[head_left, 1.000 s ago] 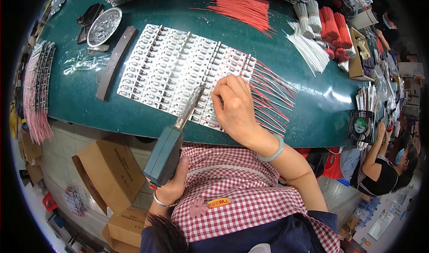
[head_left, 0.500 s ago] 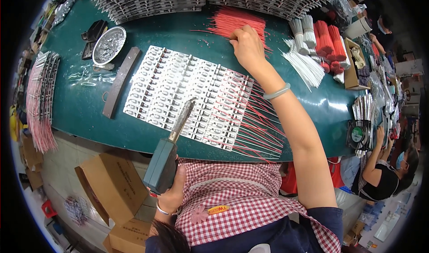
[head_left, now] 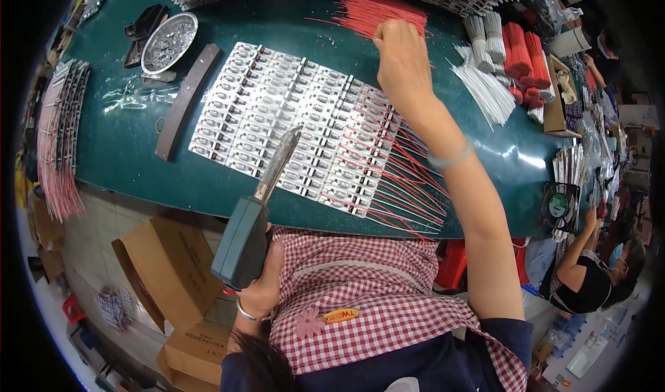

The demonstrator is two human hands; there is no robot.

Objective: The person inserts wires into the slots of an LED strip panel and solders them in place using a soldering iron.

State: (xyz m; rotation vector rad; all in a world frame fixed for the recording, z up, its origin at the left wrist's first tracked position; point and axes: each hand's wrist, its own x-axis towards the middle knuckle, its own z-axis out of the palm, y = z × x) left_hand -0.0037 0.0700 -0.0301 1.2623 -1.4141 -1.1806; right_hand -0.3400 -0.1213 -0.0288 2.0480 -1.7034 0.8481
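My left hand (head_left: 262, 281) is closed around the handle of a green soldering gun (head_left: 241, 243). Its dark metal tip points up and away, above a sheet of white circuit boards (head_left: 277, 125) lying on the table. Red and white wires (head_left: 409, 184) stick out from the right-hand column of the boards. Just on the near side of a pile of thin red wires (head_left: 374, 14), my right hand (head_left: 404, 59) has its fingers curled together. Its fingertips are mostly hidden, so whatever they pinch does not show.
A metal bowl (head_left: 169, 44) of silvery scraps and a dark bar (head_left: 187, 101) lie left of the boards. Bundled red wires (head_left: 516, 49) and loose white wires (head_left: 485, 90) lie right. Stacked boards line the back. Cardboard boxes (head_left: 166, 267) stand on the floor. Another person (head_left: 589, 274) sits at right.
My right hand has drawn back a little from the red wire pile, toward me and rightward. The whole view has shifted, with the table now higher in it. The soldering gun stays over the boards.
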